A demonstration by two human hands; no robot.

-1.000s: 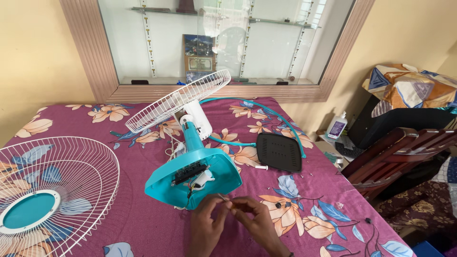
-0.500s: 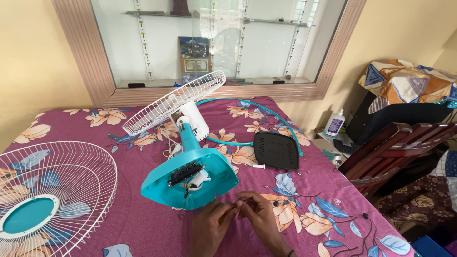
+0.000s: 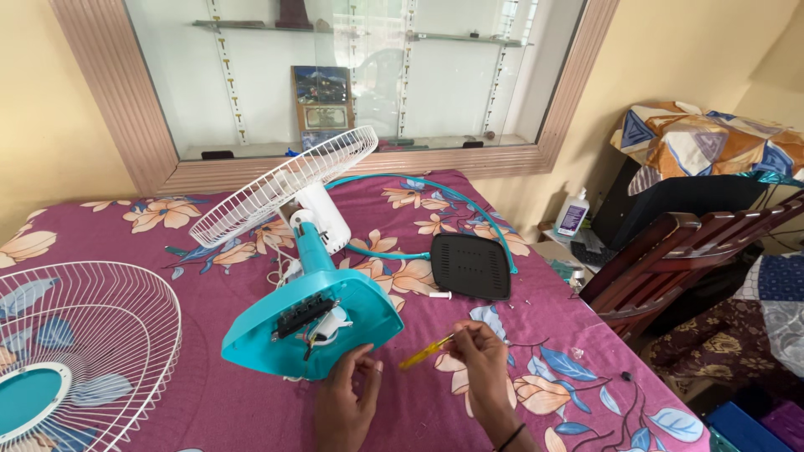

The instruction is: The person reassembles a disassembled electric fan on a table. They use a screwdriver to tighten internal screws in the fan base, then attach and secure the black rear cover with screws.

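Screwdriver pinched in right hand; left hand, loosely open, touches fan base edge

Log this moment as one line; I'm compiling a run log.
left hand: open, by teal fan base | right hand: holding yellow screwdriver | black cover plate: on floral cloth
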